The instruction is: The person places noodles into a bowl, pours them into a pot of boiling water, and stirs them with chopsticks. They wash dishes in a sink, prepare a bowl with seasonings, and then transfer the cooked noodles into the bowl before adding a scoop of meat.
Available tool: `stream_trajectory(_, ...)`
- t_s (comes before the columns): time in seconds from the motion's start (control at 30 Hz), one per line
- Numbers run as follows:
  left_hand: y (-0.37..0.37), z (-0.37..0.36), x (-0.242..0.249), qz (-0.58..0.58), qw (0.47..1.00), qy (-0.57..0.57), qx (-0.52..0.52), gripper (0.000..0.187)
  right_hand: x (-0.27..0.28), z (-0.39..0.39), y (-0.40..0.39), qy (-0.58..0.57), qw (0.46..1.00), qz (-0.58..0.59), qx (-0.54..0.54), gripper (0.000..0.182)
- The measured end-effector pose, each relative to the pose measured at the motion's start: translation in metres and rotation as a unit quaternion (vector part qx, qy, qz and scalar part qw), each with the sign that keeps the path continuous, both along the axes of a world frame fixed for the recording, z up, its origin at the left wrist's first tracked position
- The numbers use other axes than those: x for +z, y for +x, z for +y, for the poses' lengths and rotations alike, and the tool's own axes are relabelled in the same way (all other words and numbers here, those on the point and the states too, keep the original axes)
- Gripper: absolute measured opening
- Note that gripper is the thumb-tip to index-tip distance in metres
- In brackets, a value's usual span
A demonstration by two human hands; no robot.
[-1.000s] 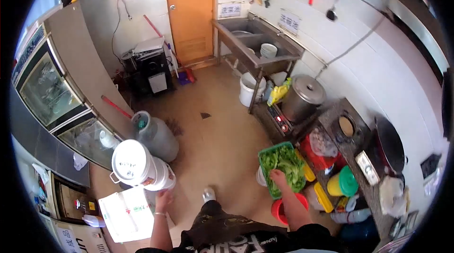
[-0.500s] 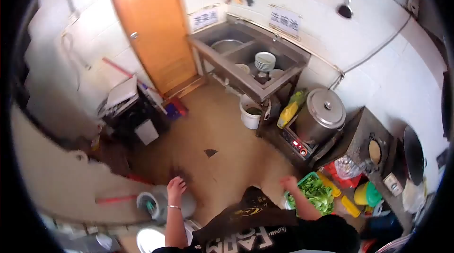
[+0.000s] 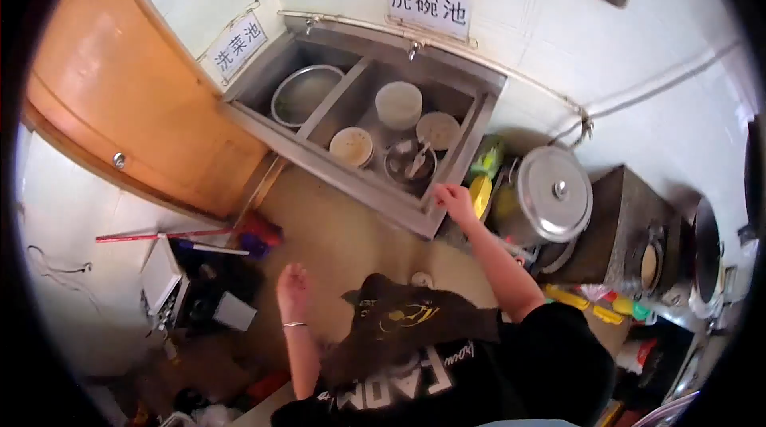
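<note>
My left hand (image 3: 294, 290), with a bracelet at the wrist, hangs over the floor, its fingers loosely curled; whether they are apart or closed is unclear. My right hand (image 3: 452, 198) is at the front right corner of the metal double sink (image 3: 363, 187), fingers bent; touching cannot be confirmed. In the right basin are a stack of white bowls (image 3: 398, 104), a bowl with brown residue (image 3: 351, 146), another dish (image 3: 438, 130) and a metal bowl (image 3: 410, 162) with utensils. A large metal basin (image 3: 306, 95) lies in the left compartment.
Right of the sink stand a lidded steel pot (image 3: 553, 194) and a yellow bottle (image 3: 480, 194), then a dark metal stove (image 3: 610, 223). An orange door (image 3: 136, 100) is at the left. Below it are a red pole (image 3: 163, 235) and a black bin (image 3: 203, 283).
The sink appears much nearer. My right hand has moved up and forward to the sink's corner; my left hand remains low over the floor. The greens basket is no longer in view.
</note>
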State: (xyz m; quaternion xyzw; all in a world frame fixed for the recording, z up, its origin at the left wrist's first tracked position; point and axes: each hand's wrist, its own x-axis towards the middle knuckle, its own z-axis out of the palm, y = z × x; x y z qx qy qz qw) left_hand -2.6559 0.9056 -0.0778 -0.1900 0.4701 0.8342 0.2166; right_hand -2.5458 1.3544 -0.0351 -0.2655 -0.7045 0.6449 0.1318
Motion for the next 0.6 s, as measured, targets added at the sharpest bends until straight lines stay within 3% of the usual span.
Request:
stream_trajectory(0.03, -0.034, 0.012, 0.007, -0.014, 1.000, -0.005, 0.013, 0.023, 0.005, 0.012, -0.038, 0.009, 1.000, -0.006, 0.002, 0.019)
stream_trajectory(0.1, -0.106, 0.039, 0.018, -0.029, 0.999, -0.031, 0.018, 0.023, 0.003, 0.038, -0.106, -0.077, 0.988, 0.130, -0.031, 0.016)
stream_trajectory(0.13, -0.146, 0.058, 0.005, -0.033, 0.999, -0.026, 0.010, 0.023, 0.000, 0.058, -0.132, -0.071, 0.989, 0.127, -0.037, 0.016)
stream_trajectory(0.2, -0.243, 0.104, -0.028, -0.039, 0.997, 0.041, -0.053, 0.024, -0.007, 0.099, -0.190, 0.059, 0.972, 0.183, -0.137, 0.015)
stream_trajectory(0.3, -0.369, 0.230, -0.081, -0.021, 0.955, 0.183, -0.231, 0.030, -0.031, 0.154, -0.282, 0.059, 0.946, 0.173, -0.266, 0.019)
stream_trajectory(0.33, -0.401, 0.284, -0.085, -0.017, 0.949, 0.150, -0.276, 0.032, -0.035, 0.170, -0.318, 0.057, 0.925, 0.173, -0.333, 0.020)
stream_trajectory(0.43, -0.447, 0.428, -0.090, -0.029, 0.885, 0.145, -0.441, 0.035, -0.040, 0.207, -0.413, 0.199, 0.896, 0.105, -0.383, 0.036)
stream_trajectory(0.5, -0.470, 0.507, -0.135, -0.110, 0.859, 0.122, -0.485, 0.036, -0.046, 0.230, -0.447, 0.246, 0.884, 0.054, -0.395, 0.040)
stream_trajectory(0.57, -0.475, 0.568, -0.144, -0.082, 0.839, 0.125, -0.524, 0.037, -0.065, 0.254, -0.454, 0.370, 0.872, -0.013, -0.319, 0.052)
stream_trajectory(0.6, -0.477, 0.595, -0.139, -0.133, 0.827, 0.115, -0.534, 0.037, -0.055, 0.255, -0.448, 0.392, 0.858, -0.011, -0.331, 0.055)
